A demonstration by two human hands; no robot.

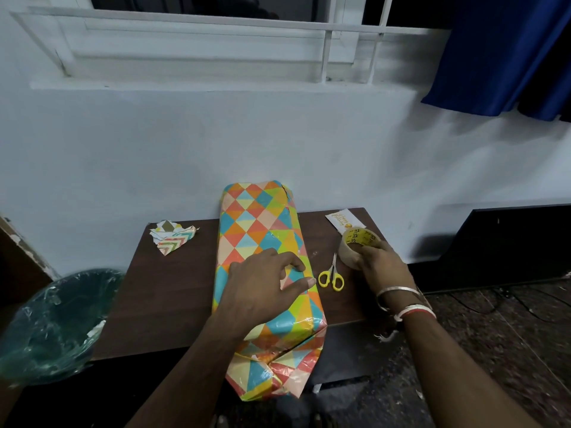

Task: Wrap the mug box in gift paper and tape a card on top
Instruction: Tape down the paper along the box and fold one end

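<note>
The mug box (259, 230), wrapped in paper with bright orange, blue, yellow and green triangles, lies lengthwise across the dark wooden table (173, 291), its near end hanging over the front edge. My left hand (262, 285) rests on top of the box, fingers loosely bent, fingertips near its right edge. To the right, my right hand (381, 264) grips a roll of tape (355, 242) with a yellow inner core, standing on the table. Behind the roll, a small white card (341, 219) with gold lettering lies at the table's far right corner.
Yellow-handled scissors (332, 274) lie between the box and the tape. Scraps of gift paper (171, 237) sit at the table's far left. A bin lined with green plastic (52, 325) stands left of the table. A white wall runs directly behind.
</note>
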